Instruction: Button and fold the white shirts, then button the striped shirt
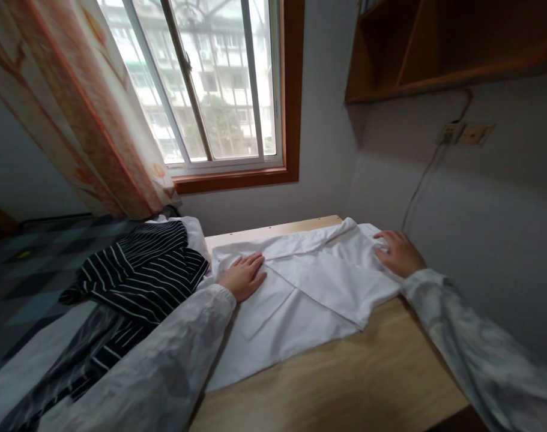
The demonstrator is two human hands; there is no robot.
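Observation:
A white shirt (pixel 318 279) is spread on the wooden table, with parts of it folded over and a few creases. My left hand (pixel 244 277) lies flat on its left part, fingers stretched out and pressing on the cloth. At the far right end, my right hand (pixel 400 253) has its fingers curled around a bunched bit of the shirt, thumb and fingertips closed on the fabric. Both forearms are in light grey, patterned sleeves.
Left of the table (pixel 345 378), a black-and-white striped garment (pixel 142 270) lies heaped on white cloth over a dark checked bed cover (pixel 12 288). Behind are a window (pixel 223 90) and a curtain (pixel 84 108). A wooden shelf (pixel 390 54) and a cable (pixel 420 186) are on the right wall.

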